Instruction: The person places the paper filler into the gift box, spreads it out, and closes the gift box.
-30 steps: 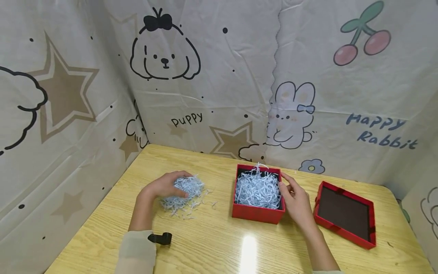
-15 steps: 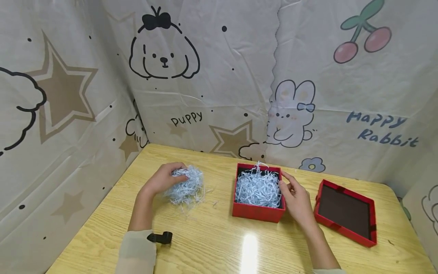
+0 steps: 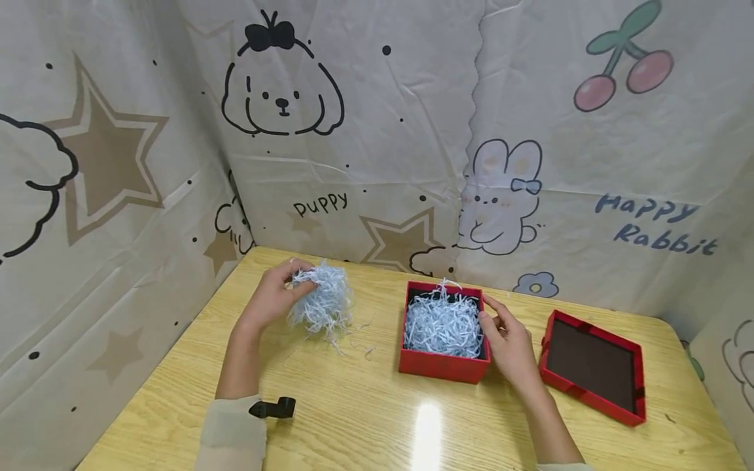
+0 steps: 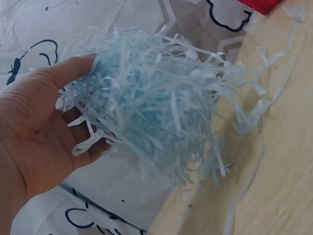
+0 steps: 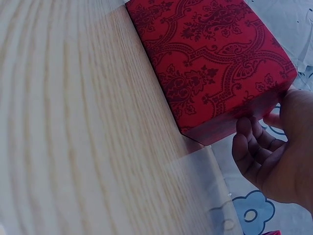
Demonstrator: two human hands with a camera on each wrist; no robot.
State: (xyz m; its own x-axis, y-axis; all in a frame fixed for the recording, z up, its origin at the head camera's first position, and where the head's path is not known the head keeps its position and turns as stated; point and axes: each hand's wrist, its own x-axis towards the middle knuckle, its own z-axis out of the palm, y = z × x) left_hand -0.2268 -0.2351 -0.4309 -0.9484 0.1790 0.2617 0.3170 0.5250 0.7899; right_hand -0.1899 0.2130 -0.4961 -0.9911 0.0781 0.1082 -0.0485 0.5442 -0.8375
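Note:
My left hand (image 3: 272, 292) grips a loose bundle of pale blue shredded paper (image 3: 325, 297) between thumb and fingers. In the left wrist view the bundle (image 4: 151, 103) hangs out past the fingertips, with long strands trailing toward the table. A red box (image 3: 444, 367), open at the top, holds more shredded paper (image 3: 443, 325) of the same pale blue. At the box's right side, my right hand (image 3: 511, 350) holds it by the wall, thumb at the rim. The right wrist view has the box's dark-patterned side (image 5: 215, 63) with curled fingers against its edge.
A red lid (image 3: 595, 369) with a dark inside lies right of the box, open side up. Stray paper shreds (image 3: 370, 352) lie on the wooden table (image 3: 347, 405). A printed cloth (image 3: 377, 150) stands behind and to the left of the table.
My left hand has lifted the shredded paper up off the table and moved it slightly toward the back. The right hand and the box have stayed in place.

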